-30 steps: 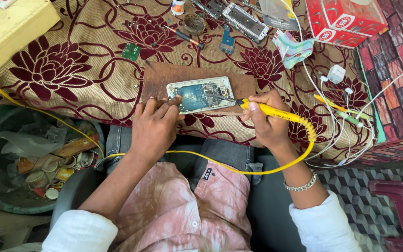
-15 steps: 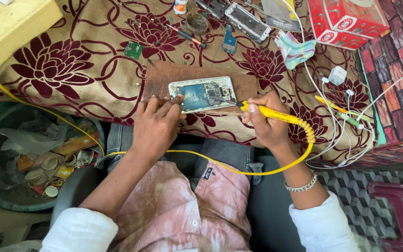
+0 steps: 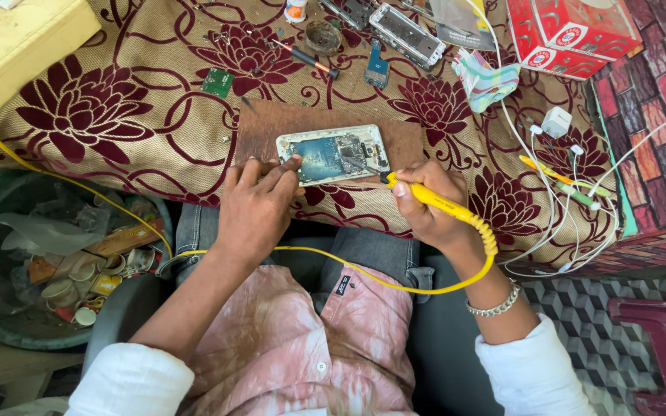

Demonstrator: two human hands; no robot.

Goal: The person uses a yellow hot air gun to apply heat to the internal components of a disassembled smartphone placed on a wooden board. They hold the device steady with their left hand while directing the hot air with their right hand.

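- Gripping a yellow soldering iron [image 3: 442,205] in a closed right hand [image 3: 432,206], a person holds its dark tip on the exposed insides of an opened phone [image 3: 333,154] near the front edge of the table [image 3: 102,115].
- The left hand [image 3: 254,208] rests at the phone's near left corner, fingers [image 3: 287,166] curled and pressed together on the edge of the casing; whether they pinch anything small cannot be told.
- The phone lies flat, back off, on a brown board [image 3: 271,123] in the middle of the table's front edge.
- The iron's yellow cable [image 3: 395,285] coils at the right wrist, loops across the person's lap and runs off along the table's left side.
- A silver bracelet [image 3: 493,305] circles the right wrist, above a white sleeve [image 3: 533,370].
- A floral maroon-and-tan cloth covers the table.
- Behind the board, toward the far edge, lie a small green circuit board [image 3: 217,82], a dark-handled screwdriver [image 3: 306,58], a round tin [image 3: 323,35] and another stripped phone frame [image 3: 406,35].
- A folded checked cloth [image 3: 486,79] sits right of these, and a red carton [image 3: 572,31] fills the far right corner.
- A white charger plug [image 3: 556,122] and tangled white leads [image 3: 572,223] trail along the right edge.
- Below the table's left side stands a dark bin [image 3: 9,323] filled with scraps and paper cups.
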